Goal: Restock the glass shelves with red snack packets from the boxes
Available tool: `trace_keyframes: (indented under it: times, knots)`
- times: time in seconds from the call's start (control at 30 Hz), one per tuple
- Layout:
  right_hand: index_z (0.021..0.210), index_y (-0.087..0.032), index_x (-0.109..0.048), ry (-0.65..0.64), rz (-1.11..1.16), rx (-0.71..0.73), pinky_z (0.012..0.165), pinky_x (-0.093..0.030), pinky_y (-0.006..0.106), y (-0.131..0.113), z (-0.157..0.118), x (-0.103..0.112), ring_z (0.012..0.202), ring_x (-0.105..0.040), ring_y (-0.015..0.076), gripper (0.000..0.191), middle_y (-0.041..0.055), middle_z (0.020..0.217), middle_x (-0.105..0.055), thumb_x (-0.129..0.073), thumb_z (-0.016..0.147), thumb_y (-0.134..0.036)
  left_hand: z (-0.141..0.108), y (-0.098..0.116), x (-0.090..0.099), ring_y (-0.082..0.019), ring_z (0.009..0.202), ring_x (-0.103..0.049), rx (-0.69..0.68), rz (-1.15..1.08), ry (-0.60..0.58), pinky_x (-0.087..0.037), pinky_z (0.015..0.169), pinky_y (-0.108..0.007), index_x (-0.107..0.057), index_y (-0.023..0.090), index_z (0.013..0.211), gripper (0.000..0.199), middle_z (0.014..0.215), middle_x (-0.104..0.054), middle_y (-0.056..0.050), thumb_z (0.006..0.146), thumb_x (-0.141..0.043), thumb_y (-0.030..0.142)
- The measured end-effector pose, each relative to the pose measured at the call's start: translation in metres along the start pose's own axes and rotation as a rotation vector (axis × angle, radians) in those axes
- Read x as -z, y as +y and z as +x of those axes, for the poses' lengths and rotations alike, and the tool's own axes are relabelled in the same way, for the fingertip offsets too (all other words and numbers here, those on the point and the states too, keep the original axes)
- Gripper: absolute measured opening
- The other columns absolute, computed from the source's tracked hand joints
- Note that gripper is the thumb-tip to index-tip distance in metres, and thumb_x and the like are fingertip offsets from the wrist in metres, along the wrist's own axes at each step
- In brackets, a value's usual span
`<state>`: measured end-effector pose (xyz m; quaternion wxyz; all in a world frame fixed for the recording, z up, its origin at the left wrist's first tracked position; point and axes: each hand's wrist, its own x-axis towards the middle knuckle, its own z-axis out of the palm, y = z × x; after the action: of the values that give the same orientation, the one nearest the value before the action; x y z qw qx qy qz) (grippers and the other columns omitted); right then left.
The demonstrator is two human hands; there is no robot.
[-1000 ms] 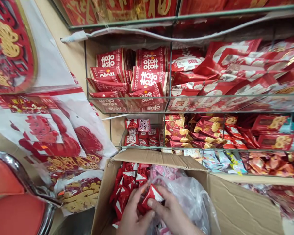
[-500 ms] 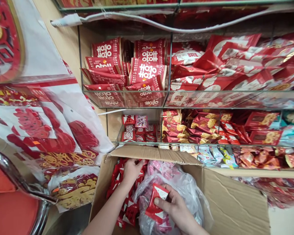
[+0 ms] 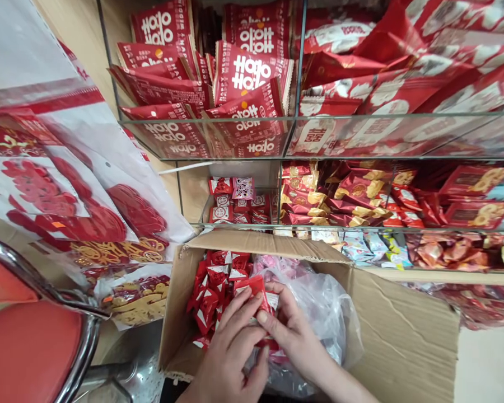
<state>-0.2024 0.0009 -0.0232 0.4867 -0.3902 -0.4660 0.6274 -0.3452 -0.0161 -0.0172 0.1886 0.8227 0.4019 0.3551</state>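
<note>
Both of my hands meet over an open cardboard box (image 3: pixel 170 341). My right hand (image 3: pixel 298 330) grips small red-and-white wrapped packets (image 3: pixel 256 286) between thumb and fingers. Against the same packets, from the left, lie the curved fingers of my left hand (image 3: pixel 231 352); its thumb stands a little apart. How many packets are held is hidden by the fingers. More loose red packets (image 3: pixel 208 305) fill the box's left side. On its right side sits a clear plastic bag (image 3: pixel 327 305) with pink packets (image 3: pixel 275 263) showing inside.
Behind the box rise shelves with a glass front (image 3: pixel 218 134), holding red snack packets (image 3: pixel 247 73) and gold-and-red ones (image 3: pixel 353 190). Red paper decorations (image 3: pixel 63 193) hang at left, above a red chair (image 3: pixel 29 347) with a metal frame. One box flap (image 3: pixel 403 336) spreads right.
My left hand has come out of the loose packets, moving toward me and right, onto the packet in my right hand. The view has shifted closer and lower.
</note>
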Motion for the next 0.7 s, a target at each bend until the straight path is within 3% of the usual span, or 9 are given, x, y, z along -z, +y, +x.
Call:
trace_keyframes:
  times: [0.13,0.17,0.23,0.33,0.4,0.53,0.63,0.7]
  knots:
    - [0.115,-0.027,-0.029,-0.058,-0.036,-0.002,0.075,-0.047,0.031,-0.01,-0.007,0.006,0.089,-0.055,0.0168,0.039,0.0046,0.108,-0.053,-0.048,0.08,-0.031,0.009,0.017,0.0,-0.024,0.121,-0.033,0.264,-0.418,0.401,-0.039,0.092,-0.044,-0.046,0.032,0.099,0.029,0.133,-0.034,0.001,0.076,-0.047,0.015]
    - [0.117,-0.027,-0.027,-0.084,-0.067,0.012,0.078,-0.047,0.031,-0.013,-0.009,0.007,0.092,-0.055,0.0171,0.042,0.0051,0.112,-0.051,-0.047,0.081,-0.029,0.013,0.018,0.0,-0.024,0.122,-0.033,0.353,-0.481,0.456,-0.039,0.092,-0.042,-0.044,0.033,0.103,0.03,0.134,-0.032,0.001,0.077,-0.047,0.018]
    - [0.123,-0.027,-0.023,-0.121,-0.208,0.064,0.087,-0.043,0.034,-0.019,-0.012,0.01,0.103,-0.05,0.0181,0.049,0.006,0.12,-0.047,-0.046,0.081,-0.024,0.017,0.016,0.001,-0.023,0.121,-0.034,0.544,-0.58,0.396,-0.039,0.094,-0.038,-0.039,0.033,0.114,0.04,0.134,-0.034,-0.001,0.076,-0.051,0.026]
    - [0.131,-0.026,-0.013,-0.145,-0.458,0.103,0.097,-0.034,0.037,-0.022,-0.016,0.01,0.118,-0.037,0.0196,0.062,0.007,0.131,-0.037,-0.046,0.079,-0.016,0.017,0.009,0.001,-0.024,0.118,-0.039,0.759,-0.843,0.172,-0.039,0.093,-0.037,-0.035,0.03,0.123,0.05,0.13,-0.042,-0.005,0.076,-0.053,0.034]
    - [0.132,-0.026,-0.008,-0.084,-0.479,0.114,0.098,-0.034,0.037,-0.018,-0.016,0.007,0.123,-0.03,0.0203,0.071,0.0078,0.136,-0.03,-0.049,0.076,-0.014,0.015,0.004,-0.001,-0.025,0.112,-0.046,0.789,-1.061,0.121,-0.041,0.091,-0.038,-0.04,0.029,0.12,0.047,0.121,-0.052,-0.005,0.076,-0.054,0.033]
    - [0.128,-0.023,-0.014,0.065,-0.343,0.133,0.094,-0.039,0.035,-0.013,-0.01,0.0,0.115,-0.042,0.0207,0.069,0.0109,0.132,-0.035,-0.055,0.072,-0.016,0.016,0.001,-0.001,-0.024,0.1,-0.056,0.775,-1.22,0.206,-0.045,0.086,-0.037,-0.052,0.029,0.108,0.037,0.105,-0.063,-0.003,0.071,-0.06,0.03]
    - [0.128,-0.022,-0.02,-0.044,-0.525,0.144,0.097,-0.036,0.038,-0.019,-0.005,0.0,0.117,-0.04,0.0206,0.061,0.0109,0.129,-0.04,-0.049,0.075,-0.013,0.021,0.002,0.008,-0.023,0.102,-0.054,0.795,-1.098,0.181,-0.044,0.086,-0.035,-0.05,0.029,0.113,0.047,0.113,-0.059,-0.004,0.068,-0.063,0.03]
    - [0.132,-0.021,-0.014,-0.174,-0.69,0.183,0.1,-0.03,0.041,-0.025,-0.002,0.001,0.123,-0.031,0.0208,0.067,0.0107,0.135,-0.033,-0.046,0.073,-0.01,0.024,0.002,0.014,-0.022,0.107,-0.05,0.783,-1.018,0.14,-0.042,0.089,-0.032,-0.048,0.028,0.116,0.053,0.12,-0.054,-0.003,0.066,-0.065,0.029]
